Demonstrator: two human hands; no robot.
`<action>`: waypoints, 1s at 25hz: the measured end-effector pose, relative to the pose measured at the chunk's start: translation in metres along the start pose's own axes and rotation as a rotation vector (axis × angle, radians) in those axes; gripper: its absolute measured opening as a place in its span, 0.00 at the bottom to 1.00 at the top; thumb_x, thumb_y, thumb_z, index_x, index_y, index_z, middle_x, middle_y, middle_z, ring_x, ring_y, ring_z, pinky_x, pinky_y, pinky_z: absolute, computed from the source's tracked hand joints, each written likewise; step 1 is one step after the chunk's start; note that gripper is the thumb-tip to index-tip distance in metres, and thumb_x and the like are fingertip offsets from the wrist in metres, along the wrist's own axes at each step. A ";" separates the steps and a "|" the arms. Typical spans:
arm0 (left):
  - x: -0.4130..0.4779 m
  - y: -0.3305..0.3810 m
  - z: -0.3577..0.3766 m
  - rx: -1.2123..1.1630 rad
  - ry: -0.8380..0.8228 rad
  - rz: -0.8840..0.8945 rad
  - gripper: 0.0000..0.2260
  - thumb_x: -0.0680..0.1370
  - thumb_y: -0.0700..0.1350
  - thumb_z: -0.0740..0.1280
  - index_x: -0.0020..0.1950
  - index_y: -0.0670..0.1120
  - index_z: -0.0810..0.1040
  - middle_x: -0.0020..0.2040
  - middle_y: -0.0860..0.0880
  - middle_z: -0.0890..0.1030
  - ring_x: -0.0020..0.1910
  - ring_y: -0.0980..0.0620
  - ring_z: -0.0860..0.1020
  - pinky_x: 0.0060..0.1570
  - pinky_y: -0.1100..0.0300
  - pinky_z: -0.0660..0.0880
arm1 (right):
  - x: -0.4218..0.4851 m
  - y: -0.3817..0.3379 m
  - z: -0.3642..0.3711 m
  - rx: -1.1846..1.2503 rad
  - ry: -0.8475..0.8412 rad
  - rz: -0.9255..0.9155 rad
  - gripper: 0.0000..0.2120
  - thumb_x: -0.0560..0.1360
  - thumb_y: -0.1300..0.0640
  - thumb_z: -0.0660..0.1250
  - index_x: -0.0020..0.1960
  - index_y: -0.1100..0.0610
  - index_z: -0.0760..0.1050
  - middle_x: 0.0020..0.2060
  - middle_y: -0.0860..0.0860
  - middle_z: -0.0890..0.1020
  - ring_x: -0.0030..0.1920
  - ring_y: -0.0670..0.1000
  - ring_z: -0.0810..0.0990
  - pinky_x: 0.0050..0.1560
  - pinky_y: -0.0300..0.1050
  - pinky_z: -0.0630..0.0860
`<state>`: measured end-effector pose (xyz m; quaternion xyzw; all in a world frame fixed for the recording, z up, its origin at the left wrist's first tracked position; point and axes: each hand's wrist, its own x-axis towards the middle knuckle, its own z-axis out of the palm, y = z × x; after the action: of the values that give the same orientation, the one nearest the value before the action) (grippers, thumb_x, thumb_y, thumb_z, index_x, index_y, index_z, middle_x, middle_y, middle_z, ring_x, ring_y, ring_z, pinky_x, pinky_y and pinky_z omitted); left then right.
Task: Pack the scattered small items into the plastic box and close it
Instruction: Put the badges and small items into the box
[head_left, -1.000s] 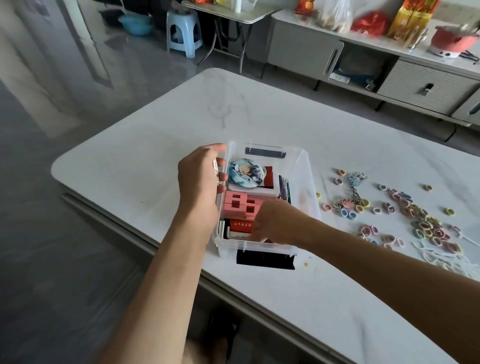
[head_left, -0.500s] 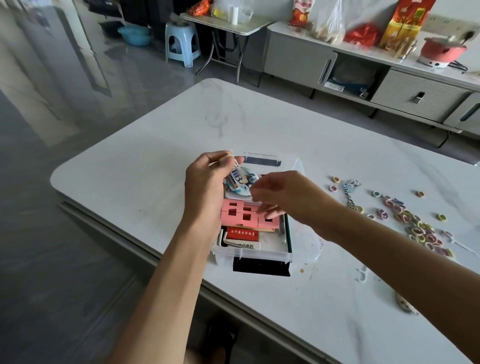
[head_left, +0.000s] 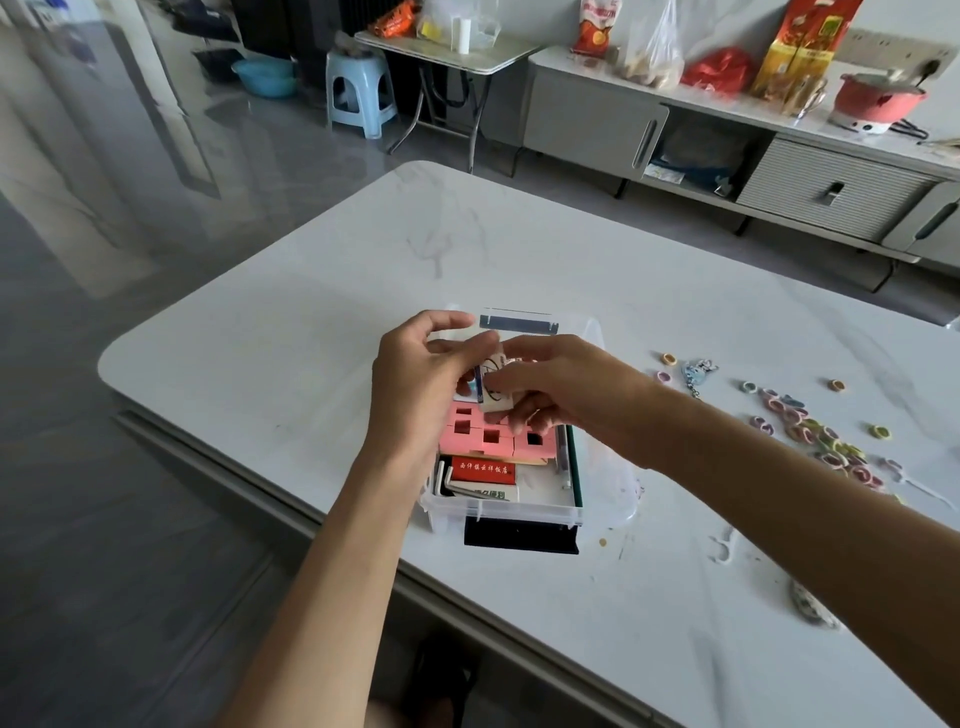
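A clear plastic box (head_left: 524, 512) with black latches stands open near the table's front edge. Inside lie a pink block with square holes (head_left: 488, 436), a red printed card (head_left: 480, 470) and a metal hex key (head_left: 445, 480). Above the box's far half, my left hand (head_left: 415, 384) and my right hand (head_left: 566, 389) meet. Both pinch a small white card (head_left: 492, 387) with dark markings, held on edge. The hands hide the far part of the box's contents.
Several small coloured rings (head_left: 810, 431) lie scattered on the white table (head_left: 311, 322) to the right, with a keychain (head_left: 696, 371), a white floss pick (head_left: 724, 548) and a patterned item (head_left: 810, 603). A clear plastic piece (head_left: 618, 483) juts from the box's right side.
My left hand lifted the card out of the box's far end. My right hand rose from the near end and joined it; both now hold the card upright.
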<state>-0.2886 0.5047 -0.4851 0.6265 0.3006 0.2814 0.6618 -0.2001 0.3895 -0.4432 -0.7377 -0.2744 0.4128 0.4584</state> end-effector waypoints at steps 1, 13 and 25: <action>-0.001 0.000 0.001 0.021 0.007 0.009 0.10 0.70 0.46 0.76 0.50 0.47 0.82 0.40 0.46 0.85 0.36 0.49 0.82 0.43 0.53 0.79 | 0.001 0.000 0.000 0.021 -0.010 0.011 0.13 0.75 0.61 0.66 0.59 0.57 0.76 0.34 0.55 0.83 0.30 0.50 0.77 0.32 0.42 0.71; -0.001 0.001 -0.012 0.705 0.165 -0.023 0.14 0.74 0.42 0.70 0.59 0.48 0.81 0.53 0.48 0.84 0.51 0.46 0.81 0.51 0.57 0.77 | 0.016 0.042 0.023 -0.229 0.189 0.329 0.01 0.71 0.68 0.69 0.41 0.64 0.78 0.37 0.58 0.85 0.36 0.53 0.84 0.46 0.47 0.81; -0.002 0.002 -0.013 0.775 0.119 -0.026 0.05 0.71 0.40 0.68 0.38 0.39 0.76 0.38 0.41 0.81 0.39 0.40 0.77 0.35 0.54 0.70 | 0.013 0.041 0.037 -0.648 0.092 0.199 0.05 0.69 0.64 0.72 0.45 0.60 0.84 0.39 0.54 0.86 0.41 0.50 0.84 0.53 0.45 0.81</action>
<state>-0.2994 0.5119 -0.4834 0.8089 0.4302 0.1743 0.3610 -0.2245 0.3987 -0.4942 -0.8859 -0.2972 0.3131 0.1699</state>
